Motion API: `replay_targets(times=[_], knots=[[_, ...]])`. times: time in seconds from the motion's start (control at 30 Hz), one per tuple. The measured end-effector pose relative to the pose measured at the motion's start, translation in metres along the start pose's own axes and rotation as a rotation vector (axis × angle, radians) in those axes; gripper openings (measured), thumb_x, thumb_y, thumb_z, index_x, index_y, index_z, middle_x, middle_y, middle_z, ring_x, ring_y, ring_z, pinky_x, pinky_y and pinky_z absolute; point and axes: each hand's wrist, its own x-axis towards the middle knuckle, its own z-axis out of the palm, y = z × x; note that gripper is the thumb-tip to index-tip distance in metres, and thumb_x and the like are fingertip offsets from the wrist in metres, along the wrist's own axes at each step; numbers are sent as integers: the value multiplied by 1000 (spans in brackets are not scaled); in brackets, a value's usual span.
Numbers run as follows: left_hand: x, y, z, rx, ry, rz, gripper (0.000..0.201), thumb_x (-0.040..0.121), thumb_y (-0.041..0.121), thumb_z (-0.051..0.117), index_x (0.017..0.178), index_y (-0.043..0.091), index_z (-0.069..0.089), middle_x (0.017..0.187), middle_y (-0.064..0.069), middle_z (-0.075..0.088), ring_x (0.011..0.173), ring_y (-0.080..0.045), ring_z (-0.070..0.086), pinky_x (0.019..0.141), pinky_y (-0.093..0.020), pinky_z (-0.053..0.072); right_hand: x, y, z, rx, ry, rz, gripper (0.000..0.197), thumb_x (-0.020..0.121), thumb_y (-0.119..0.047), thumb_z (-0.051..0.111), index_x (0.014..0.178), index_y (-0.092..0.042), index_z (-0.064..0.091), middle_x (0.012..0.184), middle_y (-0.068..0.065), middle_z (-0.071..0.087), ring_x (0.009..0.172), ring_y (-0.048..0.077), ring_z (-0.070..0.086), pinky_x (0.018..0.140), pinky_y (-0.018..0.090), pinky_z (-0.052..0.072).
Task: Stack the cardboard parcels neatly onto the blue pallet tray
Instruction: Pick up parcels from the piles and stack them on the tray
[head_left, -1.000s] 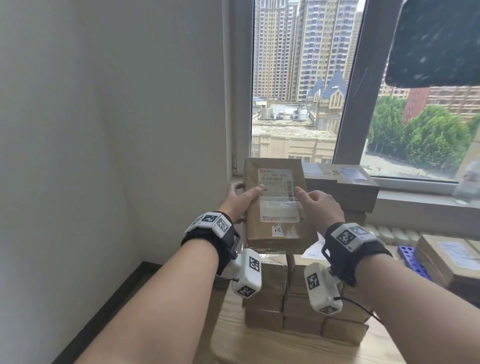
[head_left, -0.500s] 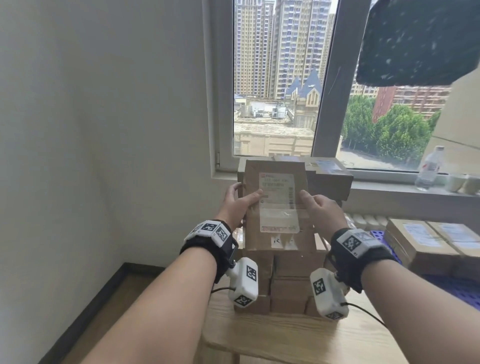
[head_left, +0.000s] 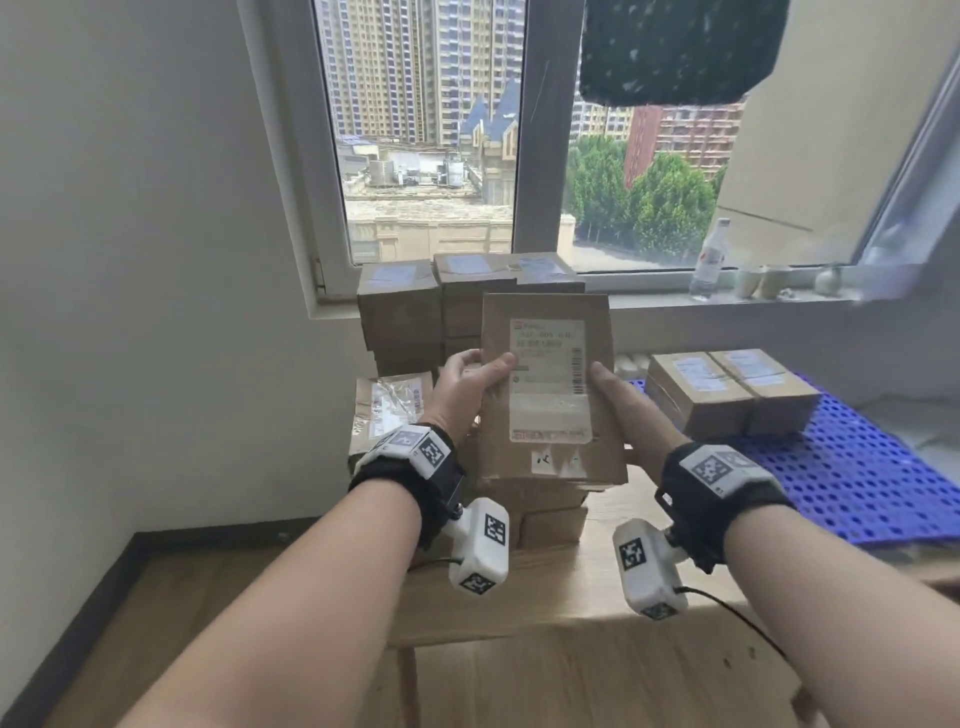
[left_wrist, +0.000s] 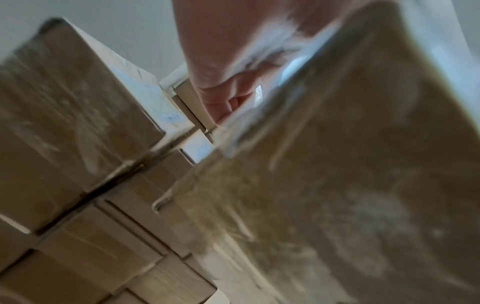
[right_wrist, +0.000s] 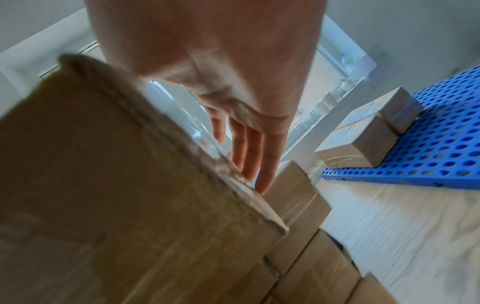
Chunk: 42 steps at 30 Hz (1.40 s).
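Daylight from a wide window falls on the wooden desk (head_left: 545, 587) where we work, a white wall closing off its left side. Our fingers (right_wrist: 262, 156) on the right lie straight along the far edge of the parcel (head_left: 550, 389), pressing rather than curling, while our left hand (head_left: 462, 389) wraps its thumb over the labelled face and tucks its fingers behind. Between the two, the parcel is clamped from both sides and held clear above the pile, tilted with its label toward us; we judge that this two-sided hold keeps the flat box from twisting as it travels. Our right hand (head_left: 623, 410) sits on the side nearer the pallet, which suits a swing in that direction.

Below and behind the parcel, the stack of parcels (head_left: 400, 317) rises at the desk's back left corner against the windowsill. Over at the right edge lies the blue pallet tray (head_left: 857, 467), with two parcels (head_left: 727, 389) already set side by side, touching, at its back left corner. The open area just in front of them looks the likeliest spot for ours.
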Motion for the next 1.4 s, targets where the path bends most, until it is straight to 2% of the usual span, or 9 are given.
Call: replay_targets(times=[0.1, 0.3, 0.4, 0.53, 0.63, 0.83, 0.93, 1.13, 1.4], knots=[[5, -3, 34, 31, -48, -7, 106, 51, 63, 76, 139, 12, 45, 128, -9, 63, 114, -24, 63, 98, -45, 51, 3, 11, -32, 18, 31, 9, 37, 94, -59, 44, 102, -28, 62, 96, -1, 73, 85, 18, 70, 71, 35, 54], [14, -10, 116, 34, -147, -35, 80, 72, 48, 73, 137, 8, 46, 121, -9, 67, 102, -20, 68, 81, -32, 56, 10, 33, -109, 44, 93, 22, 39, 94, -56, 48, 105, -23, 65, 102, 3, 74, 92, 22, 71, 80, 39, 57], [21, -17, 168, 64, -185, -40, 98, 63, 64, 76, 139, 10, 47, 126, -8, 66, 104, -21, 68, 88, -41, 55, 12, 44, -158, 68, 140, 26, 36, 96, -50, 48, 103, -20, 65, 94, 0, 73, 82, 16, 69, 69, 30, 54], [25, -18, 240, 75, -231, -63, 76, 78, 51, 70, 139, 13, 45, 129, -6, 64, 98, -20, 66, 83, -41, 53, 18, 61, -227, 98, 175, 40, 37, 96, -49, 48, 106, -18, 66, 92, 1, 72, 77, 16, 68, 66, 28, 53], [33, -20, 295, 101, -271, -56, 84, 66, 59, 68, 136, 17, 50, 123, -5, 67, 95, -20, 68, 87, -48, 53, 26, 70, -280, 102, 198, 41, 35, 97, -50, 46, 100, -21, 66, 85, -2, 72, 73, 13, 68, 62, 27, 51], [53, -36, 393, 125, -324, -76, 45, 94, 33, 61, 132, 11, 53, 94, 1, 68, 64, -5, 68, 53, -21, 55, 46, 95, -374, 125, 237, 43, 52, 90, -61, 52, 115, -17, 63, 103, 5, 73, 80, 18, 71, 60, 28, 54], [56, -48, 430, 123, -353, -100, 39, 96, 29, 58, 130, 10, 54, 87, 3, 65, 53, 0, 65, 45, -18, 50, 57, 113, -411, 121, 252, 41, 86, 64, -81, 58, 116, -13, 64, 105, 9, 74, 93, 26, 72, 84, 47, 57], [62, -71, 480, 151, -415, -158, 37, 97, 37, 56, 128, 17, 56, 96, 5, 67, 75, -9, 67, 55, -22, 53, 81, 160, -463, 166, 297, 68, 98, 51, -91, 62, 117, -18, 66, 108, 5, 74, 101, 27, 69, 95, 52, 52], [108, -90, 535, 164, -480, -202, 31, 96, 39, 57, 123, 26, 60, 102, 2, 70, 76, -12, 69, 62, -28, 54, 114, 172, -508, 155, 355, 67, 75, 73, -76, 60, 117, -16, 65, 110, 6, 72, 103, 26, 68, 96, 49, 52]])
